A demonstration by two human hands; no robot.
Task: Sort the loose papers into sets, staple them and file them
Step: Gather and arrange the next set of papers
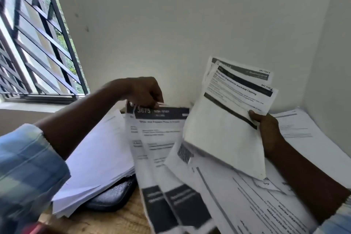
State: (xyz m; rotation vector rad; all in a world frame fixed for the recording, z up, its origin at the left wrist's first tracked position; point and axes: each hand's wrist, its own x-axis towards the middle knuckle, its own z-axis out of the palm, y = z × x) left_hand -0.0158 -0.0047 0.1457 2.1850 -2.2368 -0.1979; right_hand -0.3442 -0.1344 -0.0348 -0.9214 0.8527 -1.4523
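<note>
Tight against the corner walls [190, 24], fingers of your left hand [144, 91] pinch the top edge of the fanned sheets [161, 138] while those of your right hand [267, 127] clamp a raised set [224, 129] over the paper-covered surface [125, 218].

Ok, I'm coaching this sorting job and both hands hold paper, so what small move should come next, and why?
Probably square up the fanned sheets that the left hand pinches by their top edges: their dark headers look alike, so they seem one set, while the right hand holds a separate sheaf raised clear.
</note>
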